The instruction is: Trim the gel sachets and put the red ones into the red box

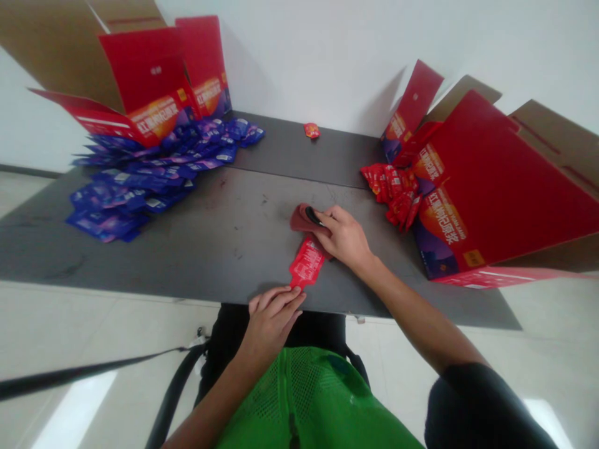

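Observation:
A red pouch (306,263) with white print lies flat on the grey table near its front edge, its narrow neck pointing toward me. My left hand (274,318) rests at the table edge, fingertips holding that neck. A reddish-brown cloth (300,219) is gripped in my right hand (346,234), pressed down at the pouch's far end and covering part of it. Something black (312,216) shows on top of the cloth under my right fingers; its kind is not clear.
A heap of blue-purple sachets (140,181) spreads over the left side, before open red cartons (145,93). On the right, small red sachets (395,190) lie against more open red cartons (496,181). One red sachet (311,130) lies at the back by the white wall (318,56).

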Available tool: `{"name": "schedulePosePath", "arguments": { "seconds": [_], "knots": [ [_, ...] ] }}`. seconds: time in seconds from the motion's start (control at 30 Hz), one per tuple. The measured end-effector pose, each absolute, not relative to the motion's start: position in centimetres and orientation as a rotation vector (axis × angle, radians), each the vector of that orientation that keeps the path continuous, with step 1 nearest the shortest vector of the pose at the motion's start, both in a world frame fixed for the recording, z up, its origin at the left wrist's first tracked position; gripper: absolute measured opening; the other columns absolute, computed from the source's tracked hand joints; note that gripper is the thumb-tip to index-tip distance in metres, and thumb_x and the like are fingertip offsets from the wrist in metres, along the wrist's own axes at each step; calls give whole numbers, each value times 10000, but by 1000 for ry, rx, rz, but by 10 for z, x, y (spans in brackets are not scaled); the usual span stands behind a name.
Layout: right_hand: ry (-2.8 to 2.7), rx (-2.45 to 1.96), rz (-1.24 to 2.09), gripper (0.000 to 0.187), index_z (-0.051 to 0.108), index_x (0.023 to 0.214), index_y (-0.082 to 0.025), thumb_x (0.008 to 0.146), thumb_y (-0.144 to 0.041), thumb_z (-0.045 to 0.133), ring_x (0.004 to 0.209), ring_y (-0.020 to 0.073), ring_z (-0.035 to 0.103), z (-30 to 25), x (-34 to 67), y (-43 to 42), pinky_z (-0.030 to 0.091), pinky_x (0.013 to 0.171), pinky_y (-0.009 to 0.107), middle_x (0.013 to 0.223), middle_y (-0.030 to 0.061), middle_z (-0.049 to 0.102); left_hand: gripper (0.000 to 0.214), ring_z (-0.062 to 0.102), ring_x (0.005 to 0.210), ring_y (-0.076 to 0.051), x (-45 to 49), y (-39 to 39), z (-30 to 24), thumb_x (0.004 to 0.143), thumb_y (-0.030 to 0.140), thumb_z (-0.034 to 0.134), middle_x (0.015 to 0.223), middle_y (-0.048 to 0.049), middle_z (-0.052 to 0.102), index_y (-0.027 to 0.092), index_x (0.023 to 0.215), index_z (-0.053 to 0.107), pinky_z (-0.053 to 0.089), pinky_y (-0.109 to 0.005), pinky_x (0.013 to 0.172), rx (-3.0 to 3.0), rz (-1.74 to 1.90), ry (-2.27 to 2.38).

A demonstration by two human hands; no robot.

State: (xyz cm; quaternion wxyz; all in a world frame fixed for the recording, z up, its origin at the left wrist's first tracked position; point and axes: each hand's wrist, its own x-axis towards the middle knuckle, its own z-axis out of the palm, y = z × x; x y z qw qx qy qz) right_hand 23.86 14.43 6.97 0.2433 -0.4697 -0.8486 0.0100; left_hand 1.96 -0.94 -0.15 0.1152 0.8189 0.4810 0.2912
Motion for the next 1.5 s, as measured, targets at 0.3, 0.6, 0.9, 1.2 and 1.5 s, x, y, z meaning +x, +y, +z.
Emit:
{"name": "schedulePosePath", "arguments": {
  "seconds": [0.3, 0.6, 0.9, 1.2, 1.5],
  "knots": [
    [-2441, -1166, 94, 379, 652, 1334, -219, 990, -366, 592, 954, 230, 592, 45, 225, 128, 499, 833, 343, 1049, 89, 648, 349, 570, 1210, -260, 17, -10, -2, 1001, 286, 609, 1301, -36, 699, 297, 1348, 642, 389, -444, 996, 2458, 802, 1407],
    [-2042, -1416, 3, 331, 668, 1290, -233, 1011, -348, 532, 928, 229, 612, 51, 274, 158, 509, 778, 324, 1020, 84, 631, 499, 553, 1182, -295, 48, 31, 47, 1029, 436, 517, 1369, -137, 595, 205, 1471, 494, 460, -437, 935, 2528, 746, 1511],
    [-2052, -1536, 44, 323, 684, 1281, -244, 1003, -350, 557, 866, 195, 613, 43, 289, 164, 477, 721, 275, 968, 61, 632, 590, 598, 1116, -322, 88, 65, 34, 940, 473, 649, 1294, -181, 615, 139, 1405, 509, 521, -446, 920, 2551, 731, 1674],
    [-2051, -1635, 191, 332, 683, 1285, -248, 996, -320, 536, 966, 190, 613, 51, 298, 161, 450, 827, 257, 1046, 66, 629, 516, 728, 995, -268, 71, 90, 57, 1032, 185, 332, 1164, -156, 736, 136, 1543, 386, 570, -382, 871, 2340, 641, 1749],
    [-2023, -1677, 174, 291, 717, 1172, -185, 969, -310, 551, 1046, 247, 617, 44, 293, 167, 463, 861, 300, 1141, 128, 685, 471, 713, 1031, -242, 171, 192, 114, 1011, 260, 442, 1217, -139, 724, 140, 1466, 474, 557, -371, 907, 1792, 1137, 1163]
  ]
}}
